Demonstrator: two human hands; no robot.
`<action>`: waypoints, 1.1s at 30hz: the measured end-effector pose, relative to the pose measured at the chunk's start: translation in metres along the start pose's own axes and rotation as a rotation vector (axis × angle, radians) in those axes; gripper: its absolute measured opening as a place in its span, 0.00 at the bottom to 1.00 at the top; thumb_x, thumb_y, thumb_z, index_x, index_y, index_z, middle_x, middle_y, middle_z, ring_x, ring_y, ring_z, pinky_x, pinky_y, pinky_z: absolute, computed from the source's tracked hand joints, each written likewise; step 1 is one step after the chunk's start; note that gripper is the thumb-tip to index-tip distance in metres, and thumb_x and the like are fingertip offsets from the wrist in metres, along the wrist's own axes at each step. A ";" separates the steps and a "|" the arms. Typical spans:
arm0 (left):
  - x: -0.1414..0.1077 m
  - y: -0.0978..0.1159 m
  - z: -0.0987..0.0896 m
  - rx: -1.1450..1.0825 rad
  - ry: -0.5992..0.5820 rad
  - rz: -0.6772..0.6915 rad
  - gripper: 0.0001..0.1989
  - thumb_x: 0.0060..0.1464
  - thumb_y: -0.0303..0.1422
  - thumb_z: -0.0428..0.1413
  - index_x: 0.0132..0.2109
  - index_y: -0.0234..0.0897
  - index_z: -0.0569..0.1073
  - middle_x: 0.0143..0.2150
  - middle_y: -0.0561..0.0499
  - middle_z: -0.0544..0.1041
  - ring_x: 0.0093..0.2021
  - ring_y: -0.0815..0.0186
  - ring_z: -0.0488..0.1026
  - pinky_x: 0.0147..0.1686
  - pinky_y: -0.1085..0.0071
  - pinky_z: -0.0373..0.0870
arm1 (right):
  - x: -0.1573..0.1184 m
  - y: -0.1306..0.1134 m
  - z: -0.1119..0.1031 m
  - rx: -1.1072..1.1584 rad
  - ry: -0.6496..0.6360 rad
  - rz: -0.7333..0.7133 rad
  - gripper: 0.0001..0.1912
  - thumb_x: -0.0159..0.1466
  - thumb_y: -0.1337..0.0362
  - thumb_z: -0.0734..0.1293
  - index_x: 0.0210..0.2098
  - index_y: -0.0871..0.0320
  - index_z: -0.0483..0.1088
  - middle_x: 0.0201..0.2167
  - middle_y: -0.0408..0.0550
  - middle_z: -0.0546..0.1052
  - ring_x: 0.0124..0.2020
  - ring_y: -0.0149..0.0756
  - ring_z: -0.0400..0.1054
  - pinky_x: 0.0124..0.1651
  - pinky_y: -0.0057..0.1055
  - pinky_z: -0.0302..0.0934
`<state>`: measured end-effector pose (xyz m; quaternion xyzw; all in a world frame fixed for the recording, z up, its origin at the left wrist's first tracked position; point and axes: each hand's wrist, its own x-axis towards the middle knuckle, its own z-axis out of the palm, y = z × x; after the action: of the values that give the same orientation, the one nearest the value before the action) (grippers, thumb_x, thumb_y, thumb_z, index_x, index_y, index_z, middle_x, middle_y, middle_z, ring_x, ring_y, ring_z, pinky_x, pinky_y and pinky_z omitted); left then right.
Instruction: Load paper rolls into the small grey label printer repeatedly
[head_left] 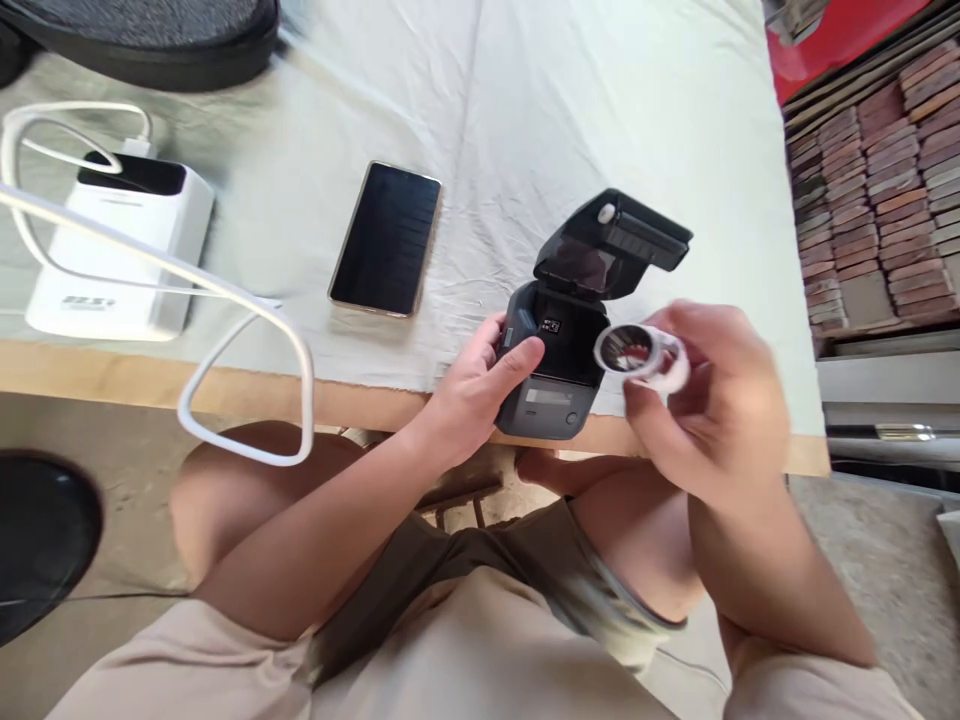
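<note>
My left hand (480,395) is closed round the left side of a small dark label printer (551,405), thumb over its near edge. The printer's lid (611,245) stands open, tilted up and back, and its inner bay shows. Just right of that bay, my right hand (720,400) pinches a small white label roll (667,362) between thumb and fingers. The roll's dark-lined round end faces the printer, apart from it as far as I can see. My right hand is slightly blurred.
A phone (386,240) lies on the cloth-covered table (525,90), left of the printer. Farther left is a white power bank (112,260) with a looped white cable (300,370) hanging over the front edge. A black case (165,45) sits at the back left. Stacked bricks (874,220) stand beyond the right edge.
</note>
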<state>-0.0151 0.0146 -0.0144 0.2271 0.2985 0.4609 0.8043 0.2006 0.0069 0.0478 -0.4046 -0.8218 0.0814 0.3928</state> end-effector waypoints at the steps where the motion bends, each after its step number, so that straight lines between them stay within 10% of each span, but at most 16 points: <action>1: 0.000 0.000 0.000 0.008 0.002 -0.001 0.35 0.57 0.55 0.77 0.60 0.41 0.74 0.55 0.47 0.85 0.55 0.56 0.85 0.52 0.65 0.82 | 0.007 -0.004 0.002 -0.095 -0.042 -0.030 0.34 0.72 0.69 0.71 0.74 0.40 0.71 0.56 0.50 0.84 0.52 0.48 0.84 0.49 0.44 0.83; 11: -0.005 0.002 -0.001 -0.003 0.002 -0.035 0.36 0.56 0.56 0.77 0.60 0.42 0.74 0.52 0.49 0.83 0.51 0.59 0.82 0.49 0.68 0.81 | 0.009 0.002 0.020 -0.260 -0.109 -0.080 0.08 0.72 0.68 0.73 0.49 0.49 0.79 0.47 0.48 0.91 0.57 0.56 0.88 0.56 0.50 0.81; 18: -0.006 0.009 -0.002 -0.063 -0.009 -0.052 0.37 0.48 0.50 0.82 0.56 0.41 0.73 0.47 0.49 0.85 0.46 0.59 0.84 0.48 0.65 0.80 | 0.002 -0.009 0.029 -0.097 -0.137 -0.161 0.08 0.77 0.54 0.72 0.52 0.47 0.82 0.45 0.48 0.90 0.54 0.54 0.85 0.55 0.52 0.77; 21: -0.006 0.008 -0.006 -0.027 0.011 -0.075 0.39 0.40 0.38 0.84 0.56 0.42 0.74 0.43 0.52 0.83 0.43 0.60 0.82 0.45 0.66 0.78 | 0.002 -0.005 0.032 0.051 0.061 -0.067 0.14 0.77 0.50 0.69 0.57 0.41 0.83 0.45 0.47 0.88 0.53 0.54 0.84 0.56 0.55 0.77; 24: -0.005 0.007 -0.008 0.048 0.028 -0.069 0.40 0.36 0.34 0.83 0.56 0.42 0.76 0.41 0.54 0.82 0.40 0.61 0.80 0.43 0.66 0.75 | 0.006 0.003 0.033 0.133 0.229 0.214 0.23 0.75 0.52 0.71 0.68 0.30 0.75 0.71 0.40 0.79 0.73 0.52 0.75 0.70 0.55 0.74; 33: -0.006 0.005 -0.007 0.120 0.023 -0.023 0.40 0.37 0.34 0.83 0.57 0.43 0.76 0.44 0.52 0.86 0.42 0.58 0.84 0.42 0.65 0.80 | 0.006 0.010 0.037 0.544 0.105 0.464 0.25 0.74 0.39 0.72 0.65 0.35 0.72 0.72 0.41 0.78 0.79 0.48 0.69 0.83 0.55 0.67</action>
<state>-0.0257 0.0124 -0.0145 0.2659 0.3375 0.4356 0.7909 0.1786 0.0244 0.0217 -0.4647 -0.6350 0.3634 0.4987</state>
